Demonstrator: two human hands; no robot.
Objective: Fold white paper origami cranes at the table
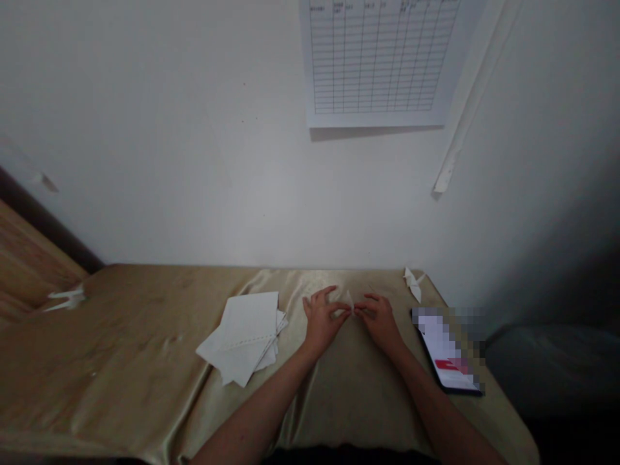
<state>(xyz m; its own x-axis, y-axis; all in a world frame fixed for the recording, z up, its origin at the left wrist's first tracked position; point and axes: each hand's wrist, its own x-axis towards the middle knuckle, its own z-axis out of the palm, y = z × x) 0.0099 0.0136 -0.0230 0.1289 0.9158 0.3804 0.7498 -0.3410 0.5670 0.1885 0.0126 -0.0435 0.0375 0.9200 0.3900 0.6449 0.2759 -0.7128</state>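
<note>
A small folded piece of white paper (349, 299) stands between my two hands, just above the cloth-covered table. My left hand (323, 318) pinches it from the left with thumb and forefinger, the other fingers raised. From the other side my right hand (376, 316) grips its lower right part between thumb and fingertips. Much of the paper is hidden by the fingertips, so its exact folded shape is hard to make out. Left of my left forearm lies a loose stack of white paper sheets (249, 332), fanned at different angles.
A phone (448, 352) with a lit screen lies to the right. Behind it sits a folded paper figure (413, 284); another white folded paper piece (68, 297) is at the far left. A printed table sheet (378, 64) hangs on the wall behind the gold tablecloth (130, 349).
</note>
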